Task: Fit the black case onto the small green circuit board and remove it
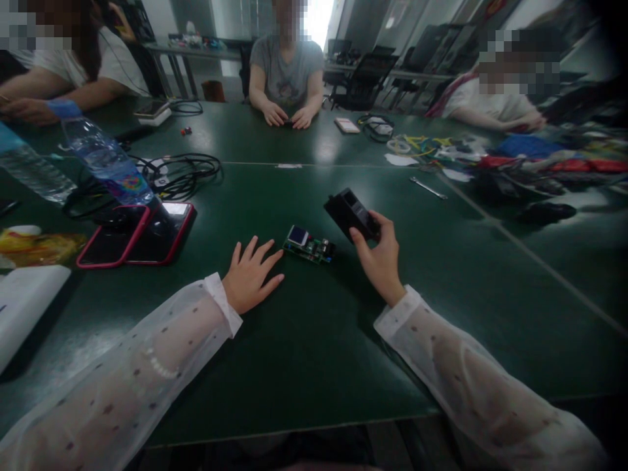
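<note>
A black plastic casing (pixel 352 214) with a rectangular opening is gripped by my right hand (pixel 380 255), thumb on the near side and fingers behind, tilted over the green table (pixel 304 353). Below and left of it lies a small green circuit board (pixel 311 247) with a little screen at its left end and dark parts at its right. My left hand (pixel 252 275) rests palm down on the table with its fingers spread. Its fingertips come close to the board's left end; whether they touch it I cannot tell.
On the left are two red-edged phones (pixel 161 239), a water bottle (pixel 110 163), coiled black cables (pixel 196 171) and a white box (pixel 29 301). A wrench (pixel 428 188) and a pile of wires (pixel 432 147) lie to the right. Several people sit around the table.
</note>
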Tool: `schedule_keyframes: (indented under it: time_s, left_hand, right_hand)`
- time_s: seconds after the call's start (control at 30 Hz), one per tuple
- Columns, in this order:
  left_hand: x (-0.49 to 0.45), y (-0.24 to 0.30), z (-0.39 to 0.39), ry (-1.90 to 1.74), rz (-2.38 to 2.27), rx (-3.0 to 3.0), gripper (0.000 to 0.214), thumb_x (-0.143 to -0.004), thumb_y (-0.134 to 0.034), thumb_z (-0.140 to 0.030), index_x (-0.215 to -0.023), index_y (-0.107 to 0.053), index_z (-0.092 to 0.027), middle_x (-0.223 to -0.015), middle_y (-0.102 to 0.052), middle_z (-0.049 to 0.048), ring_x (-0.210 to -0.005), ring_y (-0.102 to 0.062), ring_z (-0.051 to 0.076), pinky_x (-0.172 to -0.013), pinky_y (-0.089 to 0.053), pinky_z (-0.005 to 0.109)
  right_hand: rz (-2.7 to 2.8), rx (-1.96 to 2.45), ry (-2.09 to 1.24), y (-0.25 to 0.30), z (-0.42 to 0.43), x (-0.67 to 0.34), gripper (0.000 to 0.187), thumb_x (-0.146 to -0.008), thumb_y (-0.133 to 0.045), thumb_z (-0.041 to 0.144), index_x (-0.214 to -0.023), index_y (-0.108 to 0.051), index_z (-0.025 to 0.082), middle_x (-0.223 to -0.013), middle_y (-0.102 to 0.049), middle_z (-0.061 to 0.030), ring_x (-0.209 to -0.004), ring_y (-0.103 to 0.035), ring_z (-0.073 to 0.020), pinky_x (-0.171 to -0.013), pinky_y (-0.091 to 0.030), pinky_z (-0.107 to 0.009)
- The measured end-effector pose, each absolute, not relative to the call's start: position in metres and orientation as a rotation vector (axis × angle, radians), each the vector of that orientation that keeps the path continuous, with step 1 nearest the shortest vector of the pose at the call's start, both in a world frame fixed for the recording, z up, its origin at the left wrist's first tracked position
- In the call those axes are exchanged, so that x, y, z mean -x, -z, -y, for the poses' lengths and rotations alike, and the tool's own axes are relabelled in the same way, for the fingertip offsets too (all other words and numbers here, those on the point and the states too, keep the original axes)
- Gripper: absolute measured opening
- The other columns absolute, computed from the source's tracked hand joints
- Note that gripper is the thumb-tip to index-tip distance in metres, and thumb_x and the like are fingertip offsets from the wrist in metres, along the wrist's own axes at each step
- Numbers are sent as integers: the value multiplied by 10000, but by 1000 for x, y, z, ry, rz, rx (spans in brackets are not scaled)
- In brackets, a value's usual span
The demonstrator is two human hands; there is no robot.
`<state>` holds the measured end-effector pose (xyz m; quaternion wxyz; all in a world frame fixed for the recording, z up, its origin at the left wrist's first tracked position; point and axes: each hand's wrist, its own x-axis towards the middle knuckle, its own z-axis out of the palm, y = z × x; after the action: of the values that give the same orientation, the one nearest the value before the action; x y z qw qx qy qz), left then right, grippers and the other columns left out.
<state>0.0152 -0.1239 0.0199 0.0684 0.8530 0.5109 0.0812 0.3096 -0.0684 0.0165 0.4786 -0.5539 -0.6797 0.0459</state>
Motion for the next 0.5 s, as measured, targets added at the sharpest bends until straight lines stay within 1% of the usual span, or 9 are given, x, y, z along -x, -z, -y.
schedule_keyframes:
  time_s: [0.13, 0.37, 0.5]
  left_hand:
    - [-16, -20, 124, -218, -1539, -2568, 553, -1005, -364, -504, -1488, -381, -237, -1584, -305, 95, -1468, -190, 379, -1140, -175, 670]
    - [-16, -19, 124, -237, -1559, -2589, 543, -1001, -370, -513, -1473, -399, -247, -1571, -331, 91, -1461, -212, 380, -1133, -189, 672]
    - [-15, -20, 124, -223, -1549, -2584, 552, -1003, -357, -519, -1479, -392, -242, -1578, -318, 91, -1463, -208, 378, -1135, -191, 671]
  right_hand:
    - [1666, 1384, -185, -11, 64, -310, 506, -869, -598, 486, -1271, -495, 197, -1159, -616, -130, -1028, -624, -290, -875, -534, -485]
    - [1726, 1377, -175, -9, 64, -309, 469, -877, -592, 439, -1271, -504, 199, -1186, -618, -138, -1059, -617, -296, -891, -527, -509]
    - [1755, 1393, -158, -8, 63, -309, 445, -878, -591, 404, -1261, -508, 194, -1175, -622, -141, -1062, -619, -300, -895, -525, -515]
